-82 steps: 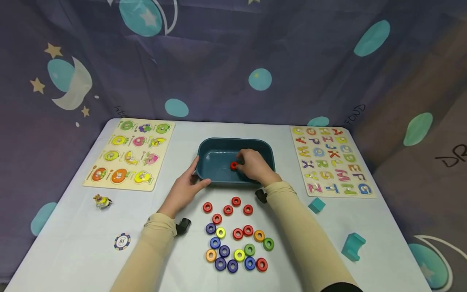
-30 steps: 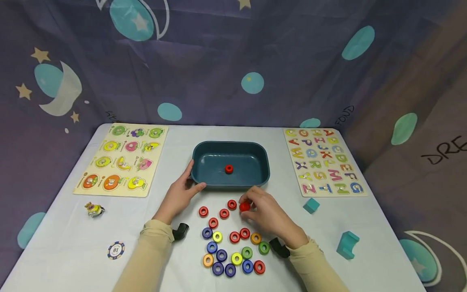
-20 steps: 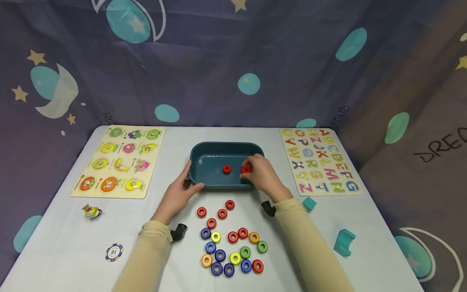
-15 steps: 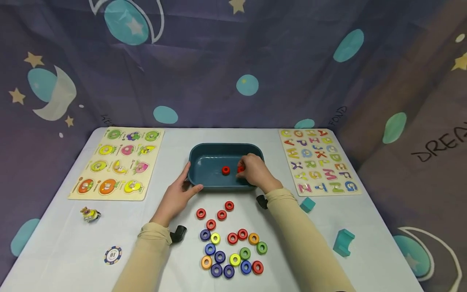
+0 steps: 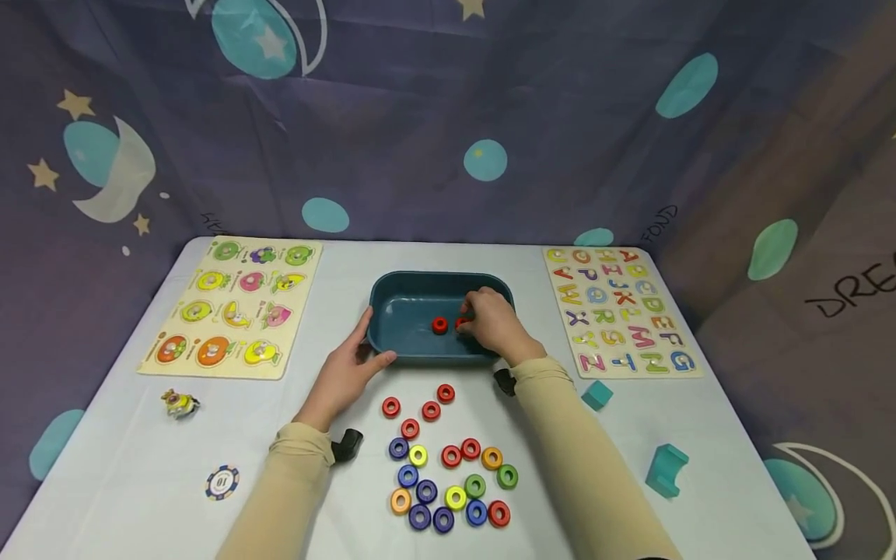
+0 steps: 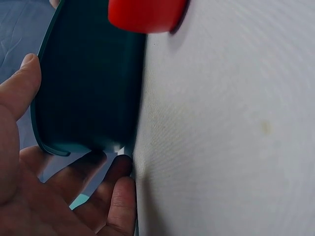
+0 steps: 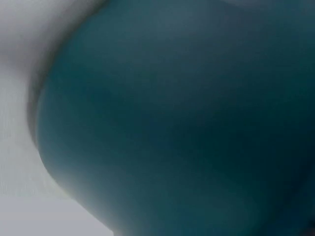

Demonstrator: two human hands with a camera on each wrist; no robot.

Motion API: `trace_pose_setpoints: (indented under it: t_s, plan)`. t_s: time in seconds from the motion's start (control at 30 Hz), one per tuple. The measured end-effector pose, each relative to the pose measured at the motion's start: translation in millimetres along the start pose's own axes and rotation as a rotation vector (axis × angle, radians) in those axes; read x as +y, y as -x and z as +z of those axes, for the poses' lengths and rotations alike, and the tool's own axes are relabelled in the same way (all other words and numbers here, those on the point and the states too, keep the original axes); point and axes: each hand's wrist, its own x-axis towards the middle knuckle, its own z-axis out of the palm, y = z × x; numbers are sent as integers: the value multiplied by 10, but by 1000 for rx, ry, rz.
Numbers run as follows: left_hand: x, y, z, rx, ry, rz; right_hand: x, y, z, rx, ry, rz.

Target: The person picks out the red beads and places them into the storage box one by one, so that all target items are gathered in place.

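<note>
The dark teal tray [image 5: 406,342] stands at the middle of the table. My left hand [image 5: 343,381] holds its near left corner, with the thumb at the front wall and the fingers [image 6: 123,201] round the short end. Over the tray's right half, my right hand [image 5: 497,323] pinches a small red ring, partly hidden by the fingertips. A second red ring [image 5: 439,325] lies on the tray floor just left of it. Several more rings, red, yellow [image 5: 455,498], green, orange, blue and purple, lie on the table before the tray. In the right wrist view only the blurred tray [image 7: 162,132] shows, not the hand.
A fruit puzzle board [image 5: 234,311] lies at the left and a letter puzzle board [image 5: 623,311] at the right. A small figurine [image 5: 180,404] and a poker chip [image 5: 222,482] are at left. A teal block [image 5: 597,395] and a curved teal block [image 5: 666,470] are at right.
My right hand has released one red ring in the tray, taken another from the table, and brought it in beside the first. My left hand has stayed on the tray.
</note>
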Motion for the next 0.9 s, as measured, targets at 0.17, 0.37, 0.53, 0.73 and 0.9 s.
trace_pose_setpoints:
  t_s: [0.17,0.37,0.53,0.73,0.9]
  plan:
    - [-14,5,3,-1,2,5,-35,192,-110,53,-63,-20]
    - [-44,41,10,-12,3,-23,-219,560,-47,34,-158,-110]
    - [-34,49,5,-4,0,-27,-323,867,70,-95,-151,-211]
    - [-15,25,-3,-7,0,-12,-270,1023,236,-175,-131,-152]
    - [-10,8,-11,-12,-5,-10,-196,997,302,-157,-106,-108]
